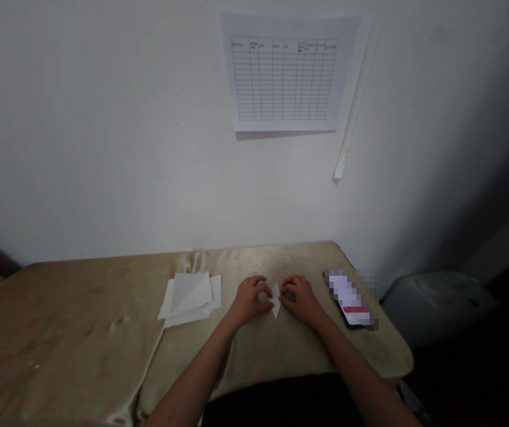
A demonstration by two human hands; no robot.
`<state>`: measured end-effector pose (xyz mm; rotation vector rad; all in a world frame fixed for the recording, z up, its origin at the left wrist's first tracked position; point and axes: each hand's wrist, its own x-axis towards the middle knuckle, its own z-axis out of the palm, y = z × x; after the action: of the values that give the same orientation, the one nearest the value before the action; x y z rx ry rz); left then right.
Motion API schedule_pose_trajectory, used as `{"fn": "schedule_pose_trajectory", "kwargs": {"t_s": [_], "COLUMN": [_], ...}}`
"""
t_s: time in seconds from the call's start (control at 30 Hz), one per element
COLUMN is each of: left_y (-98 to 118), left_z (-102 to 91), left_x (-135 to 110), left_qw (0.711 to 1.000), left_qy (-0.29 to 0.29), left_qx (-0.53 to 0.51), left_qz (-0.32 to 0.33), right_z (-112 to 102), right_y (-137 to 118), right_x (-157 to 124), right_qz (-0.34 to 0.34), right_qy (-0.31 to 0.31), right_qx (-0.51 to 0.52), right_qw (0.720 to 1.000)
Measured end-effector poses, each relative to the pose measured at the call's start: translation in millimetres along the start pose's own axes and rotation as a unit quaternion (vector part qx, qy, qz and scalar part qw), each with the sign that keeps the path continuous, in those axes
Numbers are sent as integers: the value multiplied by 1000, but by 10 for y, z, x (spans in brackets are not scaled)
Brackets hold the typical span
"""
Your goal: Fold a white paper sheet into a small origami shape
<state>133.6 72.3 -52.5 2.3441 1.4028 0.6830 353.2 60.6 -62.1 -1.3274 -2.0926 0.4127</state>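
Observation:
A small piece of white folded paper (276,303), shaped like a narrow diamond, is between my two hands above the cloth-covered table. My left hand (251,298) has its thumb and index finger curled in at the paper's left edge. On the opposite edge, the thumb and fingertips of my right hand (299,298) are closed on the paper. Some of the right fingers are hidden behind the knuckles. To the left of my left hand lies a loose pile of white paper sheets (190,296).
A phone (350,299) with a lit, partly blurred screen lies right of my right hand. The table (80,320) has a shiny gold-brown cover and stands against a white wall. A printed grid sheet (285,77) hangs there. A pale plastic container (436,302) stands beyond the table's right edge.

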Motion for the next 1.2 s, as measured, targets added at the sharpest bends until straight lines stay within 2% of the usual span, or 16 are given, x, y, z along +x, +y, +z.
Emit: {"fn": "schedule_pose_trajectory", "kwargs": {"t_s": [0.33, 1.2], "left_y": [-25, -33], "left_z": [8, 20], "left_x": [-24, -18], "left_qw": [1000, 1000], "left_qy": [-27, -22], "left_qx": [11, 1], "left_qz": [0, -9], "right_z": [-4, -32], "right_y": [7, -26], "right_x": [-1, -47], "right_qz": [-1, -6], "right_qy": [-2, -12], "right_qx": [0, -15], "right_qw": [1000, 1000]}}
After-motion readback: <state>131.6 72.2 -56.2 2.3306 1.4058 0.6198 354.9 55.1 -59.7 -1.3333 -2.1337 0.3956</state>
